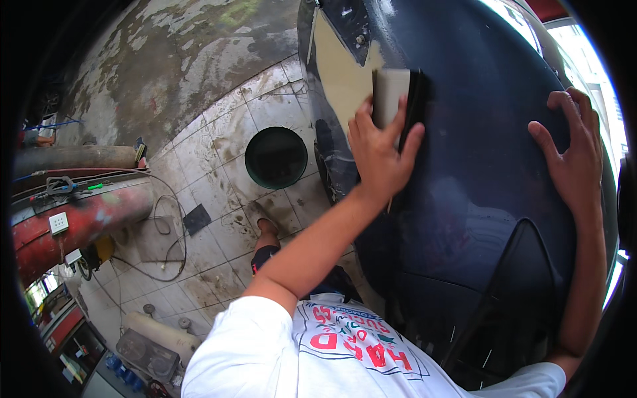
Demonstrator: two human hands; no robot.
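Note:
A dark blue car body panel (474, 159) fills the right half of the head view, with a beige filler patch (337, 77) along its upper left part. My left hand (381, 142) grips a flat pale grey block (391, 89) with a dark side, lying on the panel beside the patch, its fingers over the block's lower end. My right hand (567, 146) touches the panel near its far right edge, fingers apart and slightly bent, with nothing seen in it.
A green basin of dark liquid (275, 158) sits on grimy tiles left of the car. At the left are a red cylindrical tank (109, 212), a grey pipe (79, 158), hoses and a cream cylinder (159, 337). Part of another person (41, 140) shows at the far left edge.

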